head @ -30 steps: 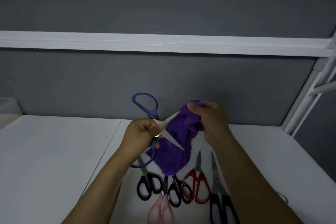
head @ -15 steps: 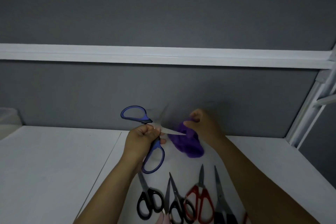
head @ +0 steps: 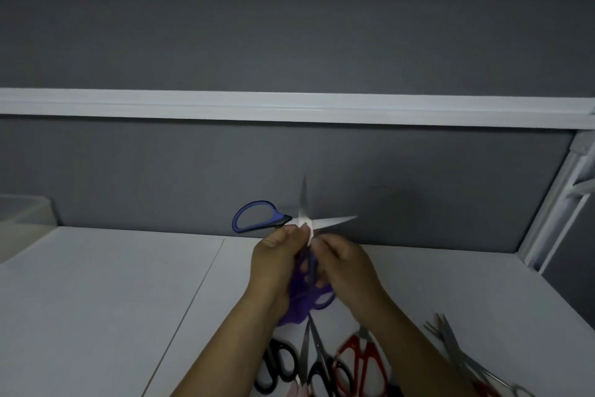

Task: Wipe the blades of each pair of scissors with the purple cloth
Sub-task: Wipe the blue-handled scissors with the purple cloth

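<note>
The blue-handled scissors [head: 257, 218] are held up above the white table [head: 112, 300], spread wide open, one blade pointing up and the other to the right. My left hand [head: 275, 256] grips them just below the pivot. My right hand [head: 346, 266] is curled close against it from the right, fingertips at the pivot, and holds the purple cloth [head: 294, 306]. The cloth is bunched between both hands and hangs down below them. The second blue handle loop shows in front of the cloth.
Several scissors lie on the table near me: two black-handled pairs [head: 278, 364], a red pair [head: 362, 361], a steel pair [head: 450, 343] to the right. A translucent bin [head: 22, 213] stands far left. A grey wall and a white frame post [head: 553, 219] bound the table.
The scissors were turned and opened wider, so one blade now points up. My right hand came in from the right with the cloth and now sits against my left hand.
</note>
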